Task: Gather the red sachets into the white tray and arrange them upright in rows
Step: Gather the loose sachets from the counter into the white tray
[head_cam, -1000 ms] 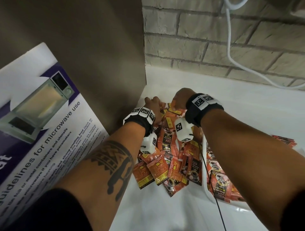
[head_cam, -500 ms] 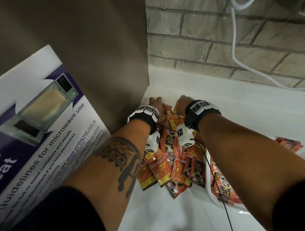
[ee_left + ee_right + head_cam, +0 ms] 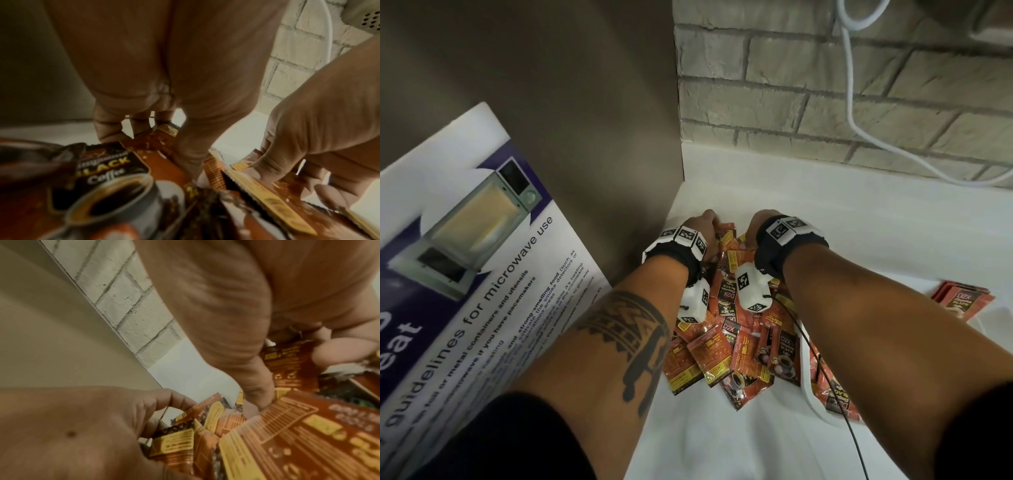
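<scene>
A loose pile of red sachets (image 3: pixel 726 346) lies on the white counter (image 3: pixel 722 445) in the head view. My left hand (image 3: pixel 705 226) and right hand (image 3: pixel 756 226) sit side by side at the pile's far end, fingers curled down over it. The left wrist view shows my left hand (image 3: pixel 150 134) pinching sachets (image 3: pixel 115 170) between thumb and curled fingers. In the right wrist view my right hand (image 3: pixel 294 378) grips sachets (image 3: pixel 287 434) the same way. The white tray (image 3: pixel 806 383) lies to the right, mostly hidden under my right forearm, with sachets (image 3: pixel 839 401) lying flat in it.
A brown panel (image 3: pixel 551 102) with a microwave poster (image 3: pixel 465 274) closes off the left. A brick wall (image 3: pixel 825 102) with a white cable (image 3: pixel 859 120) stands behind the counter. A neat stack of sachets (image 3: pixel 962 301) lies at the far right. A thin black wire (image 3: pixel 849 428) crosses the tray.
Both hands stay at the far end of the pile and have drawn slightly closer together. The head view has tilted, so the hands sit lower in the picture.
</scene>
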